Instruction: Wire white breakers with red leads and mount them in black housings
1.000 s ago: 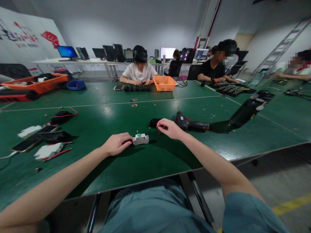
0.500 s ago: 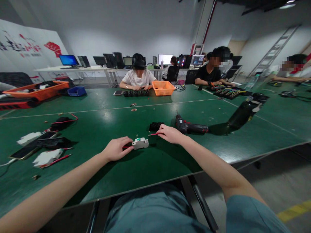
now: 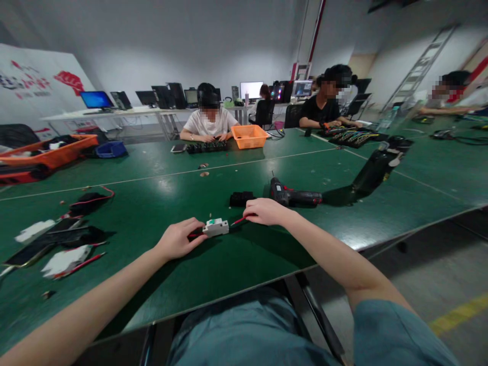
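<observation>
A small white circuit breaker with a green toggle lies on the green table. My left hand is closed on its left end, thumb in front and fingers behind. A bit of red wire shows under that palm at the breaker's left side. Pinched in my right hand is a red wire, whose bare tip points at the breaker's right end. Whether the tip touches the breaker I cannot tell. Just behind my right hand are a black block and a cordless drill.
On the left lie white breakers with red wires, a phone and black parts. An orange basket stands across the table by a co-worker. A dark, bottle-like object leans at the right.
The red wire's tip has swung downward, close to the breaker's right end. My left hand keeps its grip on the breaker. The whole view has shifted slightly.
</observation>
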Demonstrator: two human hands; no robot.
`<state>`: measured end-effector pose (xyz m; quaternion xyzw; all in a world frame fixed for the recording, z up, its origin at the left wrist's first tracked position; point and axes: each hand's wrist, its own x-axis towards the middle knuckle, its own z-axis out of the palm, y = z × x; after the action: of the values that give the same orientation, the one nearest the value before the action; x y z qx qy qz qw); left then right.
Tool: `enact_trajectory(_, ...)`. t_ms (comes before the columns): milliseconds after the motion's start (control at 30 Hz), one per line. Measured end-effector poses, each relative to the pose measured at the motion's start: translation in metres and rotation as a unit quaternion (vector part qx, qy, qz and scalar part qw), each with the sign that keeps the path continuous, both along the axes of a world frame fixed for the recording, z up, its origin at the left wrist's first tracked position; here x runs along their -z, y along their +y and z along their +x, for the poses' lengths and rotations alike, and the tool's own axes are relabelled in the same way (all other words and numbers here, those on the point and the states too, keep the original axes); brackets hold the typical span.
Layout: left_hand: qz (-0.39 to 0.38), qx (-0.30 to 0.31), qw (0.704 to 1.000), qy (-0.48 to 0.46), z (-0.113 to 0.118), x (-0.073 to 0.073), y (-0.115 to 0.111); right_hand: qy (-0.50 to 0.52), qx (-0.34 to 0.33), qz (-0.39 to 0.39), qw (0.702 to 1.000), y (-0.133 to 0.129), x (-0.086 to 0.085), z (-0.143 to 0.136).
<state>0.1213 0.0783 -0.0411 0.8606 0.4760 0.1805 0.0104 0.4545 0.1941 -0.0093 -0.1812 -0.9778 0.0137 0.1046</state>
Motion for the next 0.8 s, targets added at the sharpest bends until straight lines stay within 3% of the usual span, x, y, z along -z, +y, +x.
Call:
enact_trajectory(233,0.02,0.008,1.0,-0.014,0.004,0.002,0.001,0.003,-0.011,-0.017,1.0,-0.005,-0.003,-0.001)
enact_trajectory(800,-0.01,0.024,0.998,-0.051,0.0,0.009,0.007,0.032,-0.036,-0.052,0.998,-0.008,0.009,-0.008)
